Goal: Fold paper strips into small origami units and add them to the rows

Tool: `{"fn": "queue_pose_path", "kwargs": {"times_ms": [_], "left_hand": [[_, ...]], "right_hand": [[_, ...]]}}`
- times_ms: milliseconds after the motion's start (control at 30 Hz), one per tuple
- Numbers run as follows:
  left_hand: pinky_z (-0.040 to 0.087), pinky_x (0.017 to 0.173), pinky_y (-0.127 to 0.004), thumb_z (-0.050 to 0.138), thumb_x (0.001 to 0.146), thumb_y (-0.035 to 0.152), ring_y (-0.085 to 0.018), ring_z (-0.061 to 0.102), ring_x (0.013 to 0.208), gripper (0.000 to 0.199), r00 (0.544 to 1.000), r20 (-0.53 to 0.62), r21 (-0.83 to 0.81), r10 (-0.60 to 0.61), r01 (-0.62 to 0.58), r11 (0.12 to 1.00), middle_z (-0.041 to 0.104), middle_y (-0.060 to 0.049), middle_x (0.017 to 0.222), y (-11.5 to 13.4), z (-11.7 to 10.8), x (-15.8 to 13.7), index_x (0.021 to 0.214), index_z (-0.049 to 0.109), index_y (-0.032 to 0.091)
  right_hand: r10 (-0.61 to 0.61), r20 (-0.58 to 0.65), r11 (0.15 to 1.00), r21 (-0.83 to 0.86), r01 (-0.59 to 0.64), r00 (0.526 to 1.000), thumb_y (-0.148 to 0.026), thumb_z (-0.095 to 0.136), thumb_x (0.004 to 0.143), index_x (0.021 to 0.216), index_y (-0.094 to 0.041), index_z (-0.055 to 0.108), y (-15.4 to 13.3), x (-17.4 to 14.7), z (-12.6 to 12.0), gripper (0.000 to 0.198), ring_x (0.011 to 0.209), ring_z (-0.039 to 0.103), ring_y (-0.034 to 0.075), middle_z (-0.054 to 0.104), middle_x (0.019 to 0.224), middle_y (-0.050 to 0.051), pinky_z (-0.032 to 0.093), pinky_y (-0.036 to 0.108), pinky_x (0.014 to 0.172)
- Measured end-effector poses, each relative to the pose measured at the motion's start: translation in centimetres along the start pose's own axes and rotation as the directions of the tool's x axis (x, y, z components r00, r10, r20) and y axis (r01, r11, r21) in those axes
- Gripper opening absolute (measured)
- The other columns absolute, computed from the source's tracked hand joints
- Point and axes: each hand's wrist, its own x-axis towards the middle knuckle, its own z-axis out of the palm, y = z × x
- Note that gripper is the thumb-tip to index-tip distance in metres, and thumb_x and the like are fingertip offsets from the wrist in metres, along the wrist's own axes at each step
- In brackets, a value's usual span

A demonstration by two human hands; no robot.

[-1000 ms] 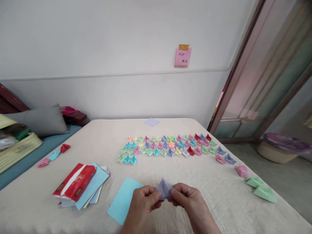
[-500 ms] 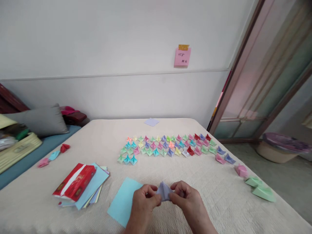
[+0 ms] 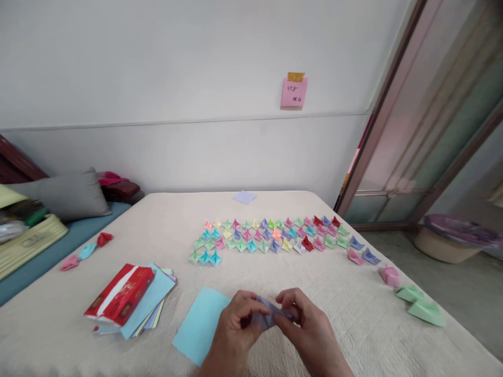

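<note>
Left hand point(image 3: 234, 329) and right hand point(image 3: 305, 325) have both got the purple folded paper point(image 3: 267, 314) pinched between them, at 6 o'clock in the view, blue sheet point(image 3: 201, 323) at its 9, origami rows point(image 3: 266, 233) around its 12.

You have two bare hands, left hand point(image 3: 234, 323) and right hand point(image 3: 304, 320), on one folded lavender paper point(image 3: 266, 319). Before you: one loose light-blue paper sheet point(image 3: 200, 323), one red white-striped packet point(image 3: 124, 293), two larger green folded papers point(image 3: 426, 312), dozens of small multicoloured folded papers point(image 3: 252, 245).
</note>
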Motion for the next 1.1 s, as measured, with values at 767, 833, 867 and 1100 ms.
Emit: {"fn": "queue_pose_path", "kwargs": {"times_ms": [767, 833, 867, 1100], "left_hand": [[0.038, 0.064, -0.025, 0.067, 0.066, 0.011, -0.016, 0.052, 0.074, 0.027, 0.990, 0.128, -0.202, -0.066, 0.091, 0.975, 0.058, -0.002, 0.084, -0.4, -0.5, 0.4, 0.089, 0.076, 0.022], [0.038, 0.065, -0.025, 0.065, 0.065, 0.010, -0.016, 0.051, 0.073, 0.027, 0.991, 0.122, -0.186, -0.054, 0.076, 0.980, 0.057, -0.002, 0.082, -0.4, -0.4, 0.3, 0.087, 0.075, 0.022], [0.038, 0.064, -0.025, 0.065, 0.065, 0.010, -0.016, 0.051, 0.072, 0.027, 0.990, 0.127, -0.177, -0.054, 0.076, 0.981, 0.056, -0.002, 0.082, -0.4, -0.4, 0.3, 0.087, 0.076, 0.022], [0.034, 0.059, -0.024, 0.060, 0.060, 0.002, -0.013, 0.048, 0.066, 0.032, 0.980, 0.170, -0.099, -0.099, 0.117, 0.988, 0.055, -0.001, 0.082, 0.0, -0.2, 0.0, 0.082, 0.075, 0.021]], "right_hand": [[0.101, 0.188, 0.919, 0.359, -0.164, 0.977, -0.028, 0.069, 0.070, 0.062, -0.018, 0.065, -1.5, 0.8, -1.9, 0.014, 0.062, 0.055, 0.016, 0.063, 0.079, 0.004, 0.042, 0.029, 0.059], [0.111, 0.172, 0.925, 0.342, -0.165, 0.979, -0.027, 0.069, 0.067, 0.058, -0.017, 0.065, -1.3, 0.8, -1.9, 0.013, 0.060, 0.054, 0.016, 0.063, 0.079, 0.004, 0.041, 0.029, 0.058], [0.111, 0.160, 0.933, 0.324, -0.158, 0.981, -0.025, 0.069, 0.066, 0.057, -0.017, 0.064, -1.2, 0.8, -1.9, 0.013, 0.060, 0.053, 0.015, 0.062, 0.079, 0.004, 0.041, 0.028, 0.057], [-0.043, 0.099, 0.997, 0.061, 0.037, 0.994, -0.018, 0.063, 0.071, 0.056, -0.019, 0.060, -0.7, 0.6, -1.8, 0.015, 0.057, 0.050, 0.014, 0.064, 0.076, 0.003, 0.037, 0.027, 0.054]]}}
